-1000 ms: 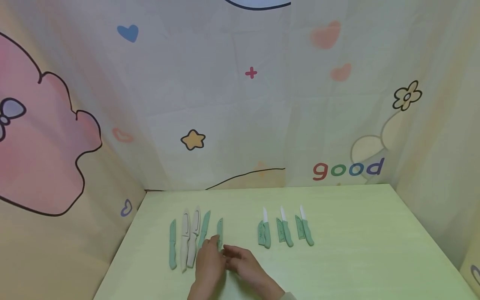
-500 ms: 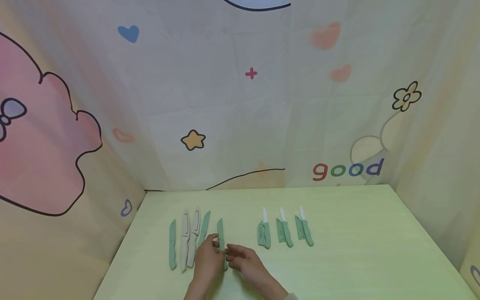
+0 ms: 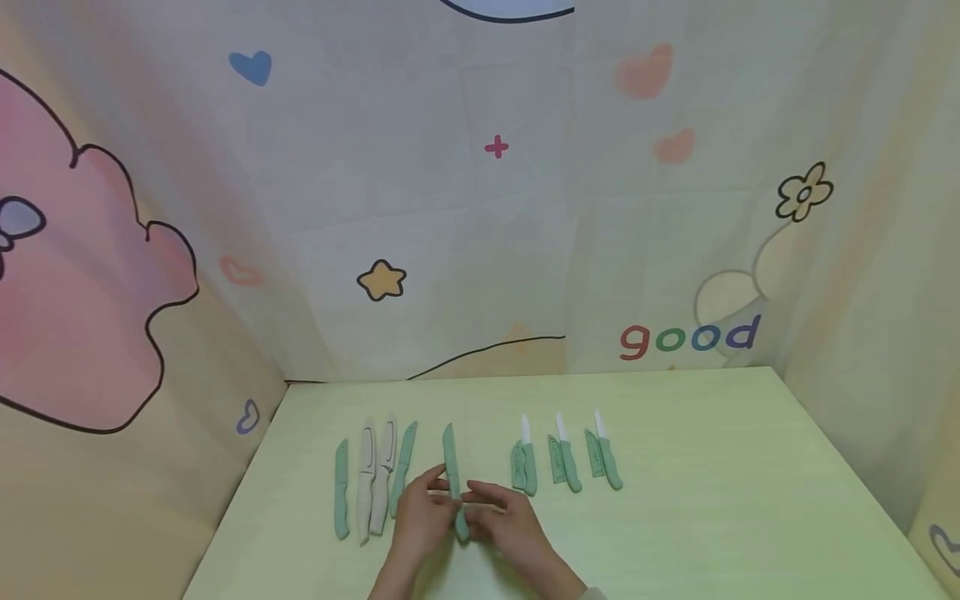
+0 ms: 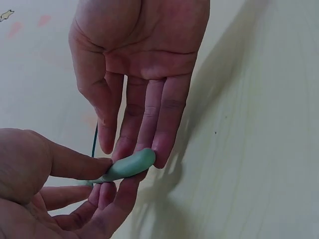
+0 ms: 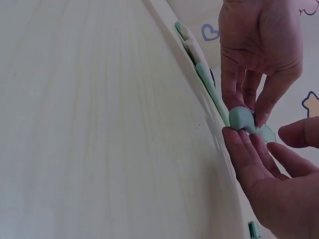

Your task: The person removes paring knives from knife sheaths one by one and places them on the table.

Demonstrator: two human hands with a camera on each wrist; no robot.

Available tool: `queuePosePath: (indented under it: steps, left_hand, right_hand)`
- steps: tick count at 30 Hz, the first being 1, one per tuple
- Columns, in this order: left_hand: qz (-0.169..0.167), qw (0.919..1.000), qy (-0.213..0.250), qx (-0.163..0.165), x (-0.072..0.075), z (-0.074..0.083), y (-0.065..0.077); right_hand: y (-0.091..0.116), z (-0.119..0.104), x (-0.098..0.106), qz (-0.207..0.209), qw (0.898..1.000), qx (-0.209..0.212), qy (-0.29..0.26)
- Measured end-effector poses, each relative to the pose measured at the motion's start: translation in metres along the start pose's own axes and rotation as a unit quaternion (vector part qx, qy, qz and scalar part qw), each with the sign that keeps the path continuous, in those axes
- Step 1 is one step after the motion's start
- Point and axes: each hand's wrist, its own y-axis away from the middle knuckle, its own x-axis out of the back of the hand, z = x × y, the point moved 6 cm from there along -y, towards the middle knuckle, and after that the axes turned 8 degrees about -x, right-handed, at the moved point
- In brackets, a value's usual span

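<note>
We saw the knife [image 3: 451, 454] between the two hands, raised off the worktop [image 3: 712, 500], its blade covered in green and its tip slanting away past the left fingertips. The left hand [image 3: 425, 518] had it: we saw the thumb and fingers closed in a pinch on the handle, with the rounded end sticking out toward us. The right hand [image 3: 512, 523] lay just to the other side, its fingers nearly straight and reaching under that rounded end so that the tips met it, while its thumb stood well away; we saw no grip there.

Just left of the left fingers we found a green knife [image 3: 406, 458], its handle near the back of that hand. Farther left lay two pale knives [image 3: 386, 450], close side by side, and beyond them another covered knife [image 3: 341, 492]. Right of the right fingers, and a little beyond their tips, we counted three bare knives [image 3: 567, 465] with white blades, each with a green sheath [image 3: 557, 462] just left of it. Well past all the fingers hung a cloth [image 3: 450, 200] printed with hearts, a star and "good".
</note>
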Motion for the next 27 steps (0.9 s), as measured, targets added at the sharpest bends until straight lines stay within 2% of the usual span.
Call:
queuePosePath:
  steps: [8,14,18,27]
  left_hand:
    - [-0.037,0.9933,0.107,0.023,-0.011,0.004,0.004]
    - [-0.074,0.9811,0.175,0.038,-0.02,0.007,0.008]
    - [-0.089,0.9764,0.193,0.037,-0.025,0.008,0.009]
    - [-0.11,0.977,0.182,0.011,-0.034,0.01,0.01]
  right_hand:
    - [0.003,-0.003,0.012,0.021,1.0,0.002,0.003]
    - [0.005,-0.003,0.02,0.045,0.999,0.001,0.021]
    - [0.005,-0.002,0.023,0.047,0.999,0.0,0.027]
    - [0.007,0.001,0.029,0.047,0.999,-0.01,0.019]
